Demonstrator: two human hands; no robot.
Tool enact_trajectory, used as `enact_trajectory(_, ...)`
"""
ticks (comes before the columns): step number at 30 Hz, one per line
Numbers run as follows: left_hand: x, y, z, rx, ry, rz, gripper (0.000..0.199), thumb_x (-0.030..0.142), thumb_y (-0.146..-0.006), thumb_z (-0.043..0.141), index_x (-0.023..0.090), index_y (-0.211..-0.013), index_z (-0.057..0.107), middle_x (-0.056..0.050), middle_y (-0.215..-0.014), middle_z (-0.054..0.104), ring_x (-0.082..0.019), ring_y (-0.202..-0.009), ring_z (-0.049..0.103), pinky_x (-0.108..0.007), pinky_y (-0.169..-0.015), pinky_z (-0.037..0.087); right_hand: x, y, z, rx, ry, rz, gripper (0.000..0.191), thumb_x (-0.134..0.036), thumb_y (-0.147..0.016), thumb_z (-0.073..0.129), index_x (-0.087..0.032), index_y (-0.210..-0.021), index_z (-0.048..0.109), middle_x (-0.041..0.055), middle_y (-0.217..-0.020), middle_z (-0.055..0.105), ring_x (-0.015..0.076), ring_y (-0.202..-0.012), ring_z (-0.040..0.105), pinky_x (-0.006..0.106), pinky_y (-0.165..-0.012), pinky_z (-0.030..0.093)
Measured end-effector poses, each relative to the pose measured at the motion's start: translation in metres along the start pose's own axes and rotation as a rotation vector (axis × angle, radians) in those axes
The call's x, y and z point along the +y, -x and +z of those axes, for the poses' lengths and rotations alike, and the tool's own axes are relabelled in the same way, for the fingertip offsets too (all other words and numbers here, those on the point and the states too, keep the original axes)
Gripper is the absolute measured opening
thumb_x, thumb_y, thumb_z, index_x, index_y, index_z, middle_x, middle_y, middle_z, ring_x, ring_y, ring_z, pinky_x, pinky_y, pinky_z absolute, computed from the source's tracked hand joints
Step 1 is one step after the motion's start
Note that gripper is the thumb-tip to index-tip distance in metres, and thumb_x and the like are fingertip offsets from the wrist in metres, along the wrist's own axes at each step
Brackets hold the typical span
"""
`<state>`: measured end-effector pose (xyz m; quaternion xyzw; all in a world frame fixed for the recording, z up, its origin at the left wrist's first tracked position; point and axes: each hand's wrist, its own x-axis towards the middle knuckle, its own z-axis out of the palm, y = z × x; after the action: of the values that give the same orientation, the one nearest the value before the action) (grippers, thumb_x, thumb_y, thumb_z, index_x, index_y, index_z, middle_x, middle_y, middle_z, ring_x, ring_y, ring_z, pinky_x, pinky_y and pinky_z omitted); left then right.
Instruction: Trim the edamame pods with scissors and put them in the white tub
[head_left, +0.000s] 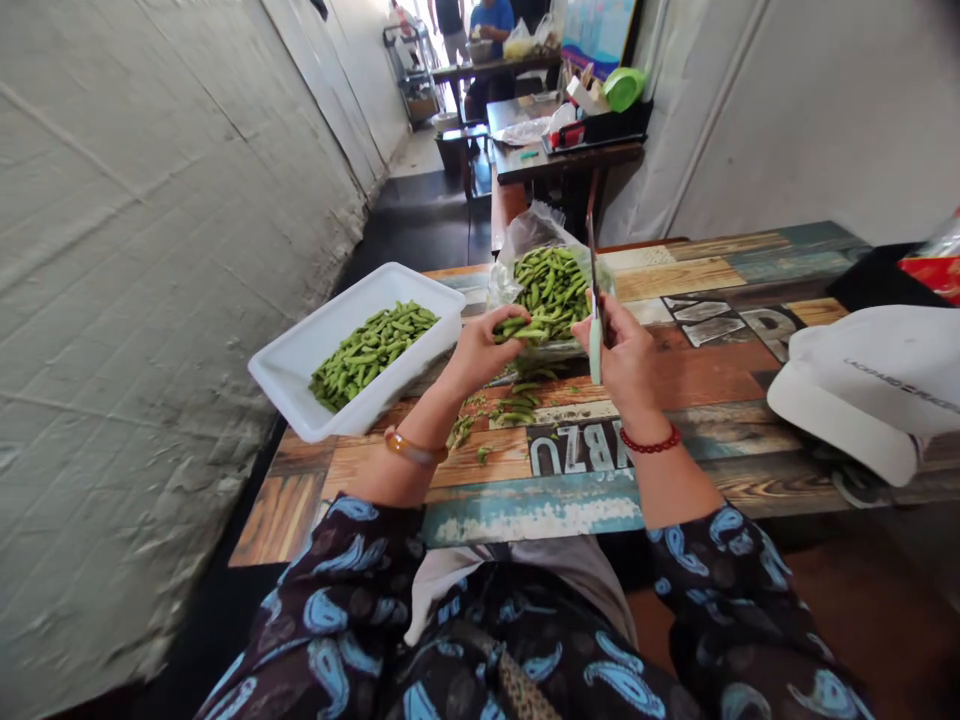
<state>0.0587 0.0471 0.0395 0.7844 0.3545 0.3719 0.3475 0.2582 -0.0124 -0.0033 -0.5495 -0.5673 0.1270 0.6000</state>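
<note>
My left hand (486, 350) is closed on a few green edamame pods (517, 328), at the near left edge of an open clear plastic bag (525, 245). A heap of edamame pods (551, 285) fills the bag. My right hand (626, 352) grips a pair of scissors (595, 345) with a pale green handle, the blades pointing up and away, beside the bag's right side. Loose pods (519, 402) and small green trimmings (461, 430) lie on the table under my hands. To the left, a white plastic tub (292, 375) holds more edamame pods (371, 350).
The patchwork wood-pattern table (480, 455) carries a white cap (862, 375) at the right. Behind it stands a dark table (517, 170) with a black box (600, 125) and a green container (624, 88). A person in blue (493, 18) is farther back. A white wall (150, 300) runs along the left.
</note>
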Motion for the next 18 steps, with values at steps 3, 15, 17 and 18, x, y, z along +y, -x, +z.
enact_trajectory(3,-0.015,0.033,0.006,-0.021,-0.107,-0.052,0.029,0.009,-0.073,0.059,0.016,-0.099,0.068,-0.005,-0.097,0.067,-0.017,-0.094,0.060,-0.032,-0.093,0.046,-0.004,0.003,0.006,0.004,-0.031,0.032,0.050,-0.035,-0.083,0.067,-0.022,-0.131,0.061,0.0060,-0.102,0.072,0.0195,-0.088,0.069,0.037,-0.085,0.058)
enact_trajectory(15,-0.051,0.073,-0.008,0.073,0.253,-0.252,0.027,0.020,-0.076,0.063,0.012,-0.101,0.070,-0.010,-0.097,0.070,-0.019,-0.088,0.065,-0.035,-0.081,0.055,0.007,0.011,0.020,-0.066,-0.030,0.012,0.052,-0.036,-0.078,0.072,-0.018,-0.126,0.064,0.0068,-0.101,0.073,0.0194,-0.085,0.069,0.037,-0.085,0.057)
enact_trajectory(17,-0.052,0.076,-0.013,0.168,0.342,-0.321,0.022,0.022,-0.075,0.066,0.012,-0.094,0.070,-0.007,-0.090,0.071,-0.017,-0.082,0.065,-0.032,-0.076,0.056,0.007,0.013,0.022,-0.088,-0.031,0.013,0.052,-0.035,-0.078,0.072,-0.019,-0.126,0.064,0.0066,-0.103,0.073,0.0196,-0.086,0.069,0.037,-0.085,0.057)
enact_trajectory(18,-0.052,0.076,-0.015,0.190,0.391,-0.344,0.020,0.023,-0.074,0.068,0.012,-0.091,0.070,-0.006,-0.087,0.070,-0.016,-0.080,0.065,-0.030,-0.073,0.056,0.007,0.013,0.022,-0.096,-0.027,0.015,0.052,-0.034,-0.078,0.073,-0.020,-0.126,0.064,0.0064,-0.104,0.073,0.0194,-0.086,0.069,0.037,-0.085,0.057)
